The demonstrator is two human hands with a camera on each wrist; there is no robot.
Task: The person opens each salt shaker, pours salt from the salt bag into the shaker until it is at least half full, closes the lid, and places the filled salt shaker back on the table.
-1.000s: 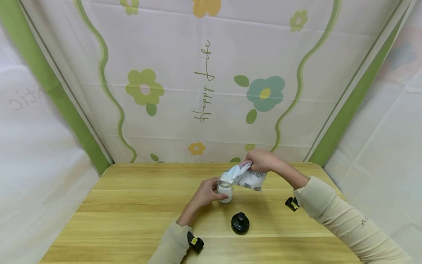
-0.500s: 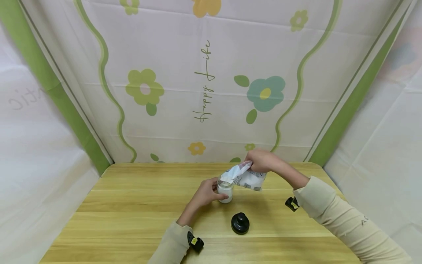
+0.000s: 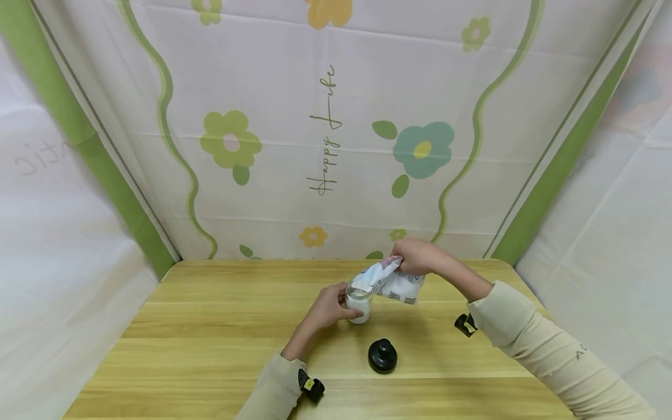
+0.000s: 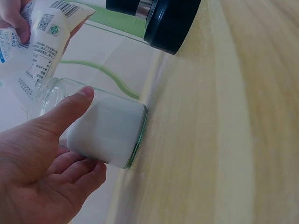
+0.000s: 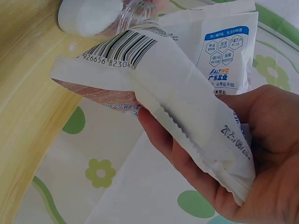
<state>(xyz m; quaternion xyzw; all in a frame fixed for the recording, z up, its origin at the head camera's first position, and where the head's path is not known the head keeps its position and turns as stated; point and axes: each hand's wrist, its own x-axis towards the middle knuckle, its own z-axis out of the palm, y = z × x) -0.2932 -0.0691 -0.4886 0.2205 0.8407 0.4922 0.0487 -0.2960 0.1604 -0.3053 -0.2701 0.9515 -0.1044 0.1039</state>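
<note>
A clear glass jar (image 3: 359, 310) stands on the wooden table, with white salt filling most of its body. My left hand (image 3: 326, 308) holds it from the left, thumb along the near side and fingers around the far side. In the left wrist view the salt (image 4: 105, 128) reaches up near the jar's neck. Tipped over the mouth is a printed white salt bag (image 3: 401, 286), its open end at the jar's rim. My right hand (image 3: 418, 257) grips the bag from above. Bunched film and a barcode show on the bag (image 5: 173, 88) in the right wrist view.
A black lid with a knob (image 3: 382, 355) lies on the wooden table (image 3: 220, 332), nearer me than the jar. Behind the table's back edge hangs a flower-print curtain (image 3: 283, 175), with more cloth at both sides.
</note>
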